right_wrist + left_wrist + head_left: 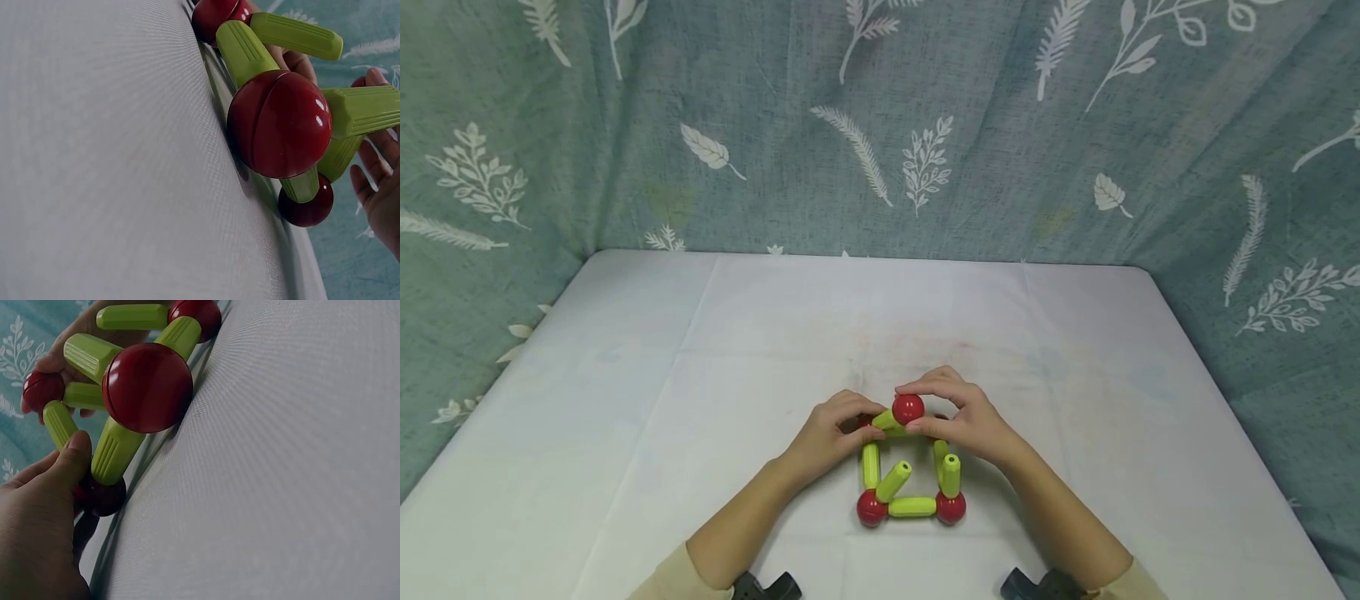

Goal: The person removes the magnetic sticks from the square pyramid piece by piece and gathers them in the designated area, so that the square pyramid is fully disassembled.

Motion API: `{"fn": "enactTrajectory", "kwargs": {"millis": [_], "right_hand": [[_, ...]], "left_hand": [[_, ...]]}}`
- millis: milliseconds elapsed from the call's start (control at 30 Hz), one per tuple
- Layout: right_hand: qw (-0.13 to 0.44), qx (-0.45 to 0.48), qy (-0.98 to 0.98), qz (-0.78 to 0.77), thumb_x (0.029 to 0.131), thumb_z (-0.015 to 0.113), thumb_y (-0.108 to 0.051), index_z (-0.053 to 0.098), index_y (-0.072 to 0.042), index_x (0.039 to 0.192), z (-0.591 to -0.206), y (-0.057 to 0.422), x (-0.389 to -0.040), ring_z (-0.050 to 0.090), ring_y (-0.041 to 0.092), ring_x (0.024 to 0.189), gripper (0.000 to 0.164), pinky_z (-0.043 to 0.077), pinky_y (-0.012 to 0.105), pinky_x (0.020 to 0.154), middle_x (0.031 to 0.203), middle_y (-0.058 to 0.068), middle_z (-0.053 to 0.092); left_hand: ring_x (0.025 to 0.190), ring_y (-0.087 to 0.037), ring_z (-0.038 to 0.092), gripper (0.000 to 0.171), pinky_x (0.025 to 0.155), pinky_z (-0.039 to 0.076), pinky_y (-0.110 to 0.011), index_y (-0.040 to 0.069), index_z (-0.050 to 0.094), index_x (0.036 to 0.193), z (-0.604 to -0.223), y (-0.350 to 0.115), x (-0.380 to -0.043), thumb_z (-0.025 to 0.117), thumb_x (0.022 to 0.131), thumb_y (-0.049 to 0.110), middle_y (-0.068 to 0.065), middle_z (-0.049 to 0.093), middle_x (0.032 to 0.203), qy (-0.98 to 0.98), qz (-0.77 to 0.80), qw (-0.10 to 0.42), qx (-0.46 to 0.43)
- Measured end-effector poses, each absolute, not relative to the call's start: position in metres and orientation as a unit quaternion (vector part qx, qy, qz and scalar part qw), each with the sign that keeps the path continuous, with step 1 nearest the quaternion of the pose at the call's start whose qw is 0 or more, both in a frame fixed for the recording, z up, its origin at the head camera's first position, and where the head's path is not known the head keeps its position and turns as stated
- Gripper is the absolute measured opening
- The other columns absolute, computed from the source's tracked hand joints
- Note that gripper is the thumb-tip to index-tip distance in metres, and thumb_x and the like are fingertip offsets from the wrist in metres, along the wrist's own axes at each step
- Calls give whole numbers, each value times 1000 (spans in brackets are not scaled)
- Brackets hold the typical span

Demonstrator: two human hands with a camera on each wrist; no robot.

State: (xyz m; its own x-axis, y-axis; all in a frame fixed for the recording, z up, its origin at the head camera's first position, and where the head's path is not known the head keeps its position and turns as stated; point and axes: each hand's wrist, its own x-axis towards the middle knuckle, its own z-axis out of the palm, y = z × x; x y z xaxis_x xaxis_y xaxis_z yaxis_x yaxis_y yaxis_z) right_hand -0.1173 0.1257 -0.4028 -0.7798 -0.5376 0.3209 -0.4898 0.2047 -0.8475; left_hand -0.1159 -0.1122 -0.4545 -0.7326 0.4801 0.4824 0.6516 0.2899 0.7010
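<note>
A frame (913, 507) of green rods and red balls stood on the white tabletop (700, 358), low and central in the head view, with both hands at its far side. The thumb and fingers of the left hand (831, 433) were curled about the far left corner, pinching a sloping rod (884, 419) close to the far left ball (106, 497). At the upper end of that rod sat a raised ball (908, 408), lifted clear of the tabletop, and the right hand (962, 412) gripped it between thumb and fingers. A second slanting rod (340, 156) rose toward the raised ball from the far right ball (306, 200), though the right wrist view hid whether the two actually met. Nearer the person, the near left ball (872, 507) and the near right ball (951, 508) were joined by a level rod, and each bore a further rod with its upper end free: the left one (894, 481) leaned inward, the right one (951, 475) stood almost upright. Two light sleeves (681, 575) came in from the bottom edge, a dark device (767, 587) beside each wrist. Beyond the tabletop hung a blue-green cloth (737, 208) printed with white leaves and sprigs.
</note>
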Motion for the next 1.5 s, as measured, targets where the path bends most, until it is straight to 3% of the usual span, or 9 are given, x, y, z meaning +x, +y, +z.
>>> {"fn": "enactTrajectory", "kwargs": {"millis": [533,967,1233,1367,1500], "right_hand": [[1,-348,772,-532,77,77,-5,66,-5,114,-401,128,-117,50,14,98,39,50,43,75,105,6,65],[4,-315,780,-541,79,75,-4,65,-7,116,-394,143,-124,55,14,95,38,47,43,86,108,5,65],[28,-289,798,-528,83,71,-9,60,-11,120,-387,153,-128,51,16,89,38,46,34,76,110,3,62],[41,-306,776,-549,85,67,-3,58,-7,121,-388,152,-128,54,17,89,37,49,30,77,112,8,61],[55,-342,758,-553,86,65,1,57,-5,122,-389,149,-127,56,17,95,37,49,32,84,116,10,60]], "left_hand": [[82,-12,55,26,70,50,-23,10,69,103,-453,-111,-117,76,78,11,2,66,93,-790,-481,85,-370],[83,-12,56,28,70,50,-23,10,69,101,-451,-113,-115,78,75,11,1,66,93,-795,-481,104,-354],[79,-20,58,31,64,54,-28,4,67,97,-444,-112,-110,80,69,1,-6,64,89,-781,-502,113,-355],[74,-15,58,17,61,53,-28,-3,66,92,-425,-111,-103,71,77,-8,-13,64,85,-756,-543,60,-360],[66,-15,55,9,59,49,-23,-6,67,90,-421,-111,-100,58,88,-7,-18,64,80,-722,-600,-36,-342]]}}
